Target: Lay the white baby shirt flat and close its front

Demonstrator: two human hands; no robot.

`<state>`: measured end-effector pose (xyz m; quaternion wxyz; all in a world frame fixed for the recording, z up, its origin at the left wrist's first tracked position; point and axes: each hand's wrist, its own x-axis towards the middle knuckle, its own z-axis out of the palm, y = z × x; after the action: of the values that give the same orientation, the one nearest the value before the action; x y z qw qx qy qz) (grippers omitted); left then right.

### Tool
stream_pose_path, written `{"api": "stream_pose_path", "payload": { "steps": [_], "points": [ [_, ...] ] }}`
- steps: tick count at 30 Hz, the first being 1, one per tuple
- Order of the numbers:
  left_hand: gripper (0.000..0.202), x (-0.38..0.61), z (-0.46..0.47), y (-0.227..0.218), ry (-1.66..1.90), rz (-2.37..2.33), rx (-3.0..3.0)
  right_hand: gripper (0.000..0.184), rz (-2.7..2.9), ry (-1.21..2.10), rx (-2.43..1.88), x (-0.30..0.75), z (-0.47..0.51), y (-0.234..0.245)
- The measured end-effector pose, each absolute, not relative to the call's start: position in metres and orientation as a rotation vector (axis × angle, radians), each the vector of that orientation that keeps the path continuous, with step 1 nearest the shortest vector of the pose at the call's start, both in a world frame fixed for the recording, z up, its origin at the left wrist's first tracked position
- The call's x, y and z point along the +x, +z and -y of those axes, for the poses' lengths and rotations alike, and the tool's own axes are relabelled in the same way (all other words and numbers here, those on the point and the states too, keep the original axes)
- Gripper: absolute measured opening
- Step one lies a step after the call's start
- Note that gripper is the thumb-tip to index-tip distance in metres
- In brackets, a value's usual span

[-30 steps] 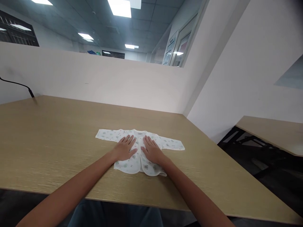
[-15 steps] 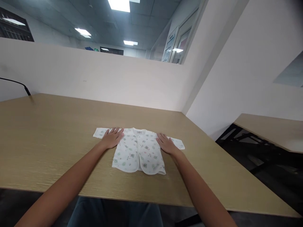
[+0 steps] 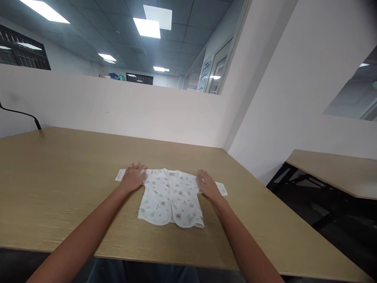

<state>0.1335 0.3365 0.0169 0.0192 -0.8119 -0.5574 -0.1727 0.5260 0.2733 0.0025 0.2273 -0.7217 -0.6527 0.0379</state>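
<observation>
A small white baby shirt [image 3: 171, 196] with a green and grey animal print lies spread out on the wooden table [image 3: 88, 169]. Its neck faces away from me, its front edges meet down the middle, and both sleeves stretch sideways. My left hand [image 3: 133, 177] rests palm down over the left sleeve, fingers stretched out and slightly blurred. Over the right sleeve, near the shoulder, lies my right hand [image 3: 207, 184], also flat with extended fingers. Each hand hides part of its sleeve; the cuffs show beyond them.
A white partition wall [image 3: 141, 116] rises behind the table, with a window above it. A thin black cable or stalk [image 3: 37, 122] stands at the far left corner. To the right is another table [image 3: 332, 169] on black legs.
The view has tilted up a little, so everything sits lower. My left hand has slid slightly outward along the left sleeve; my right hand has shifted slightly on the right sleeve.
</observation>
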Motion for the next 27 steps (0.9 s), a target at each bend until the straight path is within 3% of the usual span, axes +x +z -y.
{"api": "stream_pose_path", "payload": {
  "steps": [7, 11, 14, 19, 27],
  "points": [
    [0.075, 0.169, -0.312, -0.008, -0.453, 1.705, -2.784, 0.061, 2.175, 0.126, -1.850, 0.456, -0.266, -0.005],
    [0.074, 0.165, -0.303, -0.011, -0.502, 1.697, -2.739, 0.062, 2.223, 0.147, -1.871, 0.455, -0.254, -0.004],
    [0.064, 0.172, -0.300, 0.003, -0.731, 1.570, -2.656, 0.053, 2.111, 0.083, -1.720, 0.454, -0.253, 0.005],
    [0.021, 0.213, -0.312, 0.026, -0.950, 1.535, -2.718, 0.029, 2.008, 0.132, -1.578, 0.434, -0.273, 0.026],
    [0.011, 0.237, -0.334, 0.001, -1.135, 1.633, -2.817, 0.021, 2.006, 0.273, -1.551, 0.430, -0.297, 0.008]
  ]
}}
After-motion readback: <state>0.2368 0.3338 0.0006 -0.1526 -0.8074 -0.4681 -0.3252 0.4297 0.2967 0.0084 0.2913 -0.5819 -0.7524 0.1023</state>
